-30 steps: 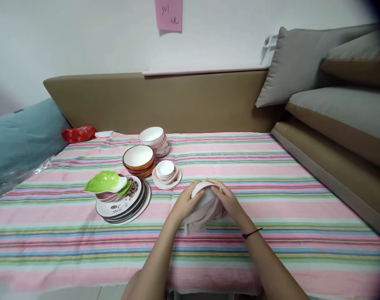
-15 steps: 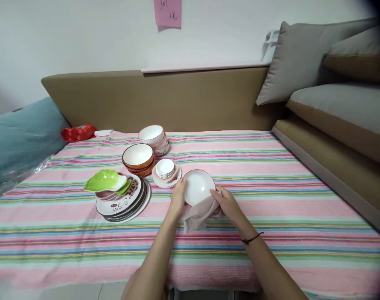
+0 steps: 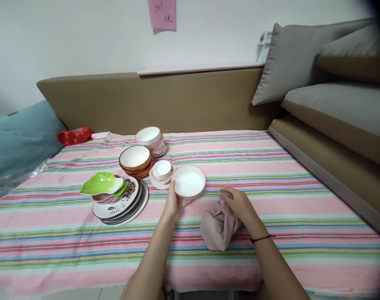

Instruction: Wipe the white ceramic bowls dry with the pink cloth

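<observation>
Left hand point(image 3: 173, 204): fingers grip the red-rimmed white bowl point(image 3: 190, 181), mouth up, just right of the small-dish stack point(image 3: 161, 170). Right hand point(image 3: 238, 203): fingers pinch a bunched greyish-pink cloth point(image 3: 219, 228) over the striped cover point(image 3: 302, 200).

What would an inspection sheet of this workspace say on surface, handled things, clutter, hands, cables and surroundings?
Surface: striped cover, wrinkled at left.
Handled things: red-rimmed white bowl; mauve cloth, crumpled.
Clutter: plate stack topped with a green leaf-shaped dish; orange-sided bowls; small white bowls; red package.
Hands: left hand holds the bowl; right hand grips the cloth.
Cables: nothing seen.
Surroundings: brown backrest behind, grey cushions right, blue cushion left, pink note on the wall.
</observation>
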A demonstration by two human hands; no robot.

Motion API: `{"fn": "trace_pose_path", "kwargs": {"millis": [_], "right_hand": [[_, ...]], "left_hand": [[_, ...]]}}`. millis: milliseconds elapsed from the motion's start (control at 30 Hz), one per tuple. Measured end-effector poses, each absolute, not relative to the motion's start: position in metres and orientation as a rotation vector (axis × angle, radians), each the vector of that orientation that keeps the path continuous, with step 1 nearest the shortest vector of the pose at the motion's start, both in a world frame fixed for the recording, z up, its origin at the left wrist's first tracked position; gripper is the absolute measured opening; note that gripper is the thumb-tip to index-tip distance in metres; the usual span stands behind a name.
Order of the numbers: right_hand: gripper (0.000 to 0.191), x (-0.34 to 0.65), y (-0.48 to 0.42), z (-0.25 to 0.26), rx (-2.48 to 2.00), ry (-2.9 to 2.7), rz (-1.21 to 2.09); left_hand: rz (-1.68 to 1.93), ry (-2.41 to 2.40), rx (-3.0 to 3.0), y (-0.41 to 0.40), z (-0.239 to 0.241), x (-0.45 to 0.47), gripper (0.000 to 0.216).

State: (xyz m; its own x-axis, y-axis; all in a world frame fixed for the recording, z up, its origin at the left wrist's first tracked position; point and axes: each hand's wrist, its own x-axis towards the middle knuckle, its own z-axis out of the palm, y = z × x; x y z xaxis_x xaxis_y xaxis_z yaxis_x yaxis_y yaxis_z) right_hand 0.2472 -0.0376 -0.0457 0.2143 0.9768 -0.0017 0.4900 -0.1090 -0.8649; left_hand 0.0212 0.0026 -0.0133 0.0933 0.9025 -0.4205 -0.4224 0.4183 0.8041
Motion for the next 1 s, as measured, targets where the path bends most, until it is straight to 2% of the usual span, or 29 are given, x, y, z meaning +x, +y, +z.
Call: {"fn": "trace_pose_path", "kwargs": {"millis": [67,133,300,400,533,667,800,900,1000], "right_hand": [[0.036,0.241,-0.036,-0.043,-1.657,-1.416,0.707],[0.044,0.231,-0.034,-0.038,-1.532,-1.343,0.792],[0.057,0.203,-0.034,-0.030,-1.088,-0.980,1.459],[0.060,0.198,-0.033,-0.031,-1.019,-0.817,1.632],[0.056,0.201,-0.028,-0.036,-0.945,-0.732,1.633],[0.059,0.209,-0.021,-0.033,-0.935,-0.608,1.626],[0.062,0.229,-0.018,-0.024,-0.903,-0.522,1.572],[0.058,0.256,-0.019,-0.019,-0.891,-0.451,1.452],[0.046,0.283,-0.017,-0.020,-0.900,-0.220,1.234]], "left_hand": [[1.034,1.059,0.560,0.001,-0.013,0.023,0.059],[1.015,1.055,0.553,-0.001,-0.013,0.027,0.059],[0.957,0.871,0.577,-0.005,-0.015,0.034,0.062],[0.946,0.848,0.596,-0.006,-0.014,0.037,0.059],[0.929,0.877,0.654,-0.003,-0.015,0.038,0.055],[0.881,0.963,0.715,0.002,-0.016,0.034,0.062],[0.877,0.954,0.780,0.007,-0.014,0.028,0.060],[0.833,0.927,0.737,0.010,-0.013,0.025,0.061],[0.847,0.951,0.749,0.012,-0.014,0.024,0.057]]}}
